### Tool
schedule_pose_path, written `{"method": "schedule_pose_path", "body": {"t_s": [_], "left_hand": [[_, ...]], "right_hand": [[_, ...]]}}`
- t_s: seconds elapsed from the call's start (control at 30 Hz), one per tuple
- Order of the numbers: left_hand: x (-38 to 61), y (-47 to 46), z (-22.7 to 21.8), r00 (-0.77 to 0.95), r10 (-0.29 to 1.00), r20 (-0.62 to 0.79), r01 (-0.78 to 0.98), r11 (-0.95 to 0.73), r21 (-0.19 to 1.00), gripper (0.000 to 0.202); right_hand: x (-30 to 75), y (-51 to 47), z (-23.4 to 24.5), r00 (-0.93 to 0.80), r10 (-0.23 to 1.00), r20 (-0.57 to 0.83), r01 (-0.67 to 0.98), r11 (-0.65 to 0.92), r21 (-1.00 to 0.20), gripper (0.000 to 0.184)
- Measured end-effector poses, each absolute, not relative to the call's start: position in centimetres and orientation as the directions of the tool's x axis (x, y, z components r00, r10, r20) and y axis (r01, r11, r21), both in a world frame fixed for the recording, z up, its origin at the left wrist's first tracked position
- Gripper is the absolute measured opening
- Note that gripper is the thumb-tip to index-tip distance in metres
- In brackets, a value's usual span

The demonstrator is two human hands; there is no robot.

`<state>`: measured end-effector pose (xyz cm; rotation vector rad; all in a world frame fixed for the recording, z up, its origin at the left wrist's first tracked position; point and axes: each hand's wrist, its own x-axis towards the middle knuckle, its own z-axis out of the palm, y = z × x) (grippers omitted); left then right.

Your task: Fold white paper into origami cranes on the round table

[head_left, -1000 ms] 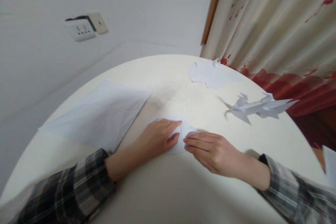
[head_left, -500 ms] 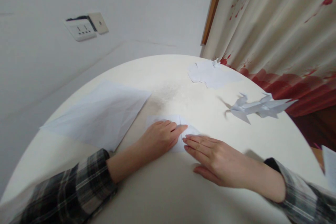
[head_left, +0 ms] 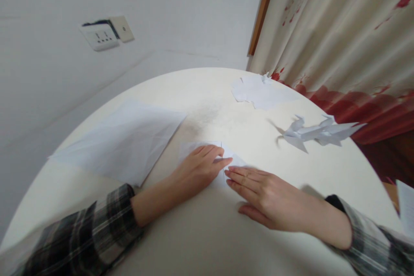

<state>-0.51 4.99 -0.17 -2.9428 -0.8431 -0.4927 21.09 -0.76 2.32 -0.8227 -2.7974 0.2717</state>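
A small folded sheet of white paper [head_left: 236,161] lies flat on the round white table [head_left: 207,241], partly covered by my hands. My left hand [head_left: 202,166] rests on its left half, with the thumb stretched across the central crease line and apart from the bent index finger. On the right half lies my right hand [head_left: 261,194], its fingers straight and close together, pressing the lower right part, thumb held away on the table. What lies under both palms is hidden.
A large creased white sheet [head_left: 129,138] lies to the left. On the right are folded paper cranes [head_left: 323,131]; farther back lie torn-edged white paper pieces [head_left: 261,90]. A wall with a socket [head_left: 100,36] borders the far left, a flowered curtain [head_left: 343,30] the right.
My left hand's index finger has lifted and reached slightly forward, opening a gap from the thumb, which has slid a little toward me. My right hand has stayed in place.
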Motion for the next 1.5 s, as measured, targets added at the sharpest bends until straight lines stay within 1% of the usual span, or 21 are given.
{"method": "schedule_pose_path", "body": {"t_s": [0.1, 0.2, 0.27, 0.43, 0.53, 0.7, 0.83, 0.9, 1.0, 1.17, 1.27, 1.33, 1.37, 1.43, 1.5], "left_hand": [[-0.5, 5.0, -0.2, 0.79, 0.517, 0.33, 0.532, -0.845, 0.05, 0.023], [-0.5, 5.0, 0.0, 0.825, 0.46, 0.328, 0.466, -0.882, 0.065, 0.024], [-0.5, 5.0, 0.1, 0.839, 0.446, 0.313, 0.445, -0.892, 0.078, 0.025], [-0.5, 4.9, 0.3, 0.837, 0.486, 0.251, 0.473, -0.874, 0.114, 0.03], [-0.4, 4.9, 0.1, 0.841, 0.49, 0.229, 0.479, -0.871, 0.108, 0.033], [-0.3, 5.0, -0.2, 0.835, 0.504, 0.219, 0.501, -0.862, 0.075, 0.038], [-0.4, 4.9, -0.2, 0.831, 0.513, 0.216, 0.503, -0.858, 0.103, 0.039], [-0.4, 4.9, 0.0, 0.836, 0.506, 0.21, 0.491, -0.862, 0.124, 0.038], [-0.5, 4.8, 0.2, 0.837, 0.504, 0.211, 0.481, -0.863, 0.154, 0.037], [-0.4, 4.9, 0.0, 0.81, 0.538, 0.231, 0.501, -0.841, 0.202, 0.04], [-0.4, 5.0, -0.3, 0.803, 0.55, 0.229, 0.506, -0.833, 0.224, 0.04], [-0.5, 5.1, -0.3, 0.814, 0.541, 0.212, 0.49, -0.835, 0.249, 0.04], [-0.5, 5.1, -0.3, 0.824, 0.531, 0.196, 0.477, -0.838, 0.266, 0.04], [-0.5, 5.1, -0.2, 0.854, 0.494, 0.163, 0.434, -0.849, 0.303, 0.04], [-0.5, 5.1, 0.0, 0.884, 0.447, 0.136, 0.383, -0.859, 0.339, 0.041]], "right_hand": [[21.1, -0.8, 2.3, -0.82, 0.552, 0.152, 0.511, 0.825, -0.24, 0.044], [21.2, -0.8, 2.3, -0.823, 0.548, 0.152, 0.506, 0.828, -0.243, 0.045], [21.3, -0.9, 2.3, -0.823, 0.548, 0.148, 0.507, 0.827, -0.244, 0.045], [21.4, -0.9, 2.3, -0.823, 0.55, 0.141, 0.51, 0.825, -0.243, 0.045], [21.4, -1.0, 2.3, -0.826, 0.546, 0.138, 0.507, 0.828, -0.242, 0.045], [21.4, -1.0, 2.5, -0.826, 0.55, 0.125, 0.513, 0.824, -0.238, 0.044], [21.6, -0.9, 2.5, -0.828, 0.547, 0.125, 0.507, 0.824, -0.253, 0.045], [21.8, -0.8, 2.5, -0.832, 0.542, 0.115, 0.497, 0.822, -0.277, 0.045], [22.1, -0.2, 2.7, -0.837, 0.536, 0.109, 0.473, 0.81, -0.347, 0.045], [22.1, 1.1, 3.4, -0.854, 0.506, 0.123, 0.389, 0.778, -0.494, 0.036], [22.0, 1.4, 3.4, -0.852, 0.499, 0.161, 0.327, 0.746, -0.579, 0.03], [22.2, 1.4, 3.0, -0.81, 0.549, 0.208, 0.308, 0.699, -0.645, 0.027], [22.4, 1.4, 2.8, -0.77, 0.596, 0.228, 0.313, 0.664, -0.679, 0.025], [22.6, 1.4, 2.1, -0.649, 0.717, 0.255, 0.362, 0.585, -0.726, 0.022], [22.8, 1.6, 1.4, -0.504, 0.827, 0.248, 0.432, 0.49, -0.757, 0.019]]}}
